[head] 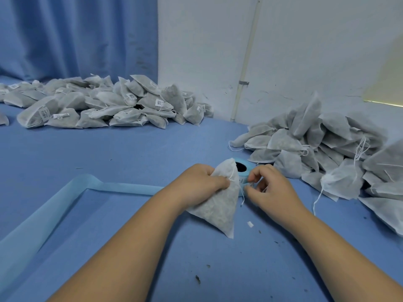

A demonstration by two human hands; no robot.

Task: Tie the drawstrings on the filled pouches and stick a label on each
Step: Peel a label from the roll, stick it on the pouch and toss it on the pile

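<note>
A white filled pouch [220, 203] lies on the blue table in front of me, its neck pointing away. My left hand [200, 182] grips the pouch near its gathered neck. My right hand [268, 184] pinches the thin white drawstring [241, 190] just to the right of the neck. A light blue label roll [242, 168] stands right behind the pouch, partly hidden by it and by my right hand.
A heap of labelled pouches [104, 105] lies at the back left. Unlabelled pouches [327, 153] with loose strings are piled at the right. A long strip of blue backing paper [43, 216] trails across the left of the table [130, 149]. A small white scrap [250, 224] lies near the pouch.
</note>
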